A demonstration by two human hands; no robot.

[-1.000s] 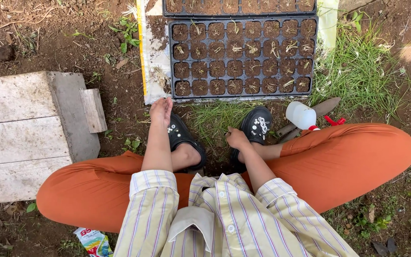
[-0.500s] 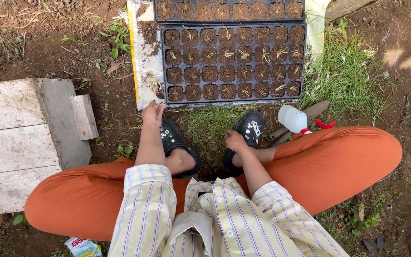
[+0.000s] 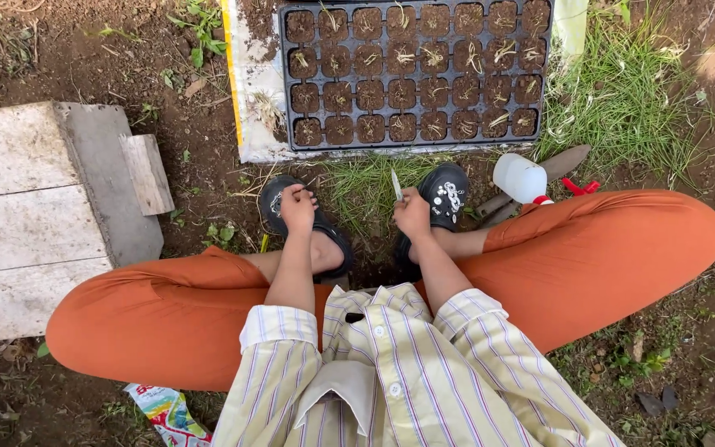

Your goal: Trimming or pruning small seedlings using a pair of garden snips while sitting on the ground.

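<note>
A person in orange trousers and a striped shirt is squatting on bare soil, looking down at a black seedling tray (image 3: 411, 76) lying on a white sheet (image 3: 256, 108) just ahead of the feet. The tray's square cells are holding dark soil, and many of them are showing pale, thin sprouts or bits of straw; which it is cannot be told.

The right hand (image 3: 412, 213) is closing around a small pale blade-like tool (image 3: 395, 185), its tip pointing up toward the tray, above the right black sandal (image 3: 447, 192). The left hand (image 3: 298, 207) is resting on the left black sandal (image 3: 279, 203) with fingers loosely curled and grasping nothing that shows.

A white bottle with a red part (image 3: 523, 178) is lying just beside the right knee. A weathered wooden board platform (image 3: 35, 207) is sitting to the left, well apart from the tray. A colourful wrapper (image 3: 165, 411) is lying on the ground near the left thigh.
</note>
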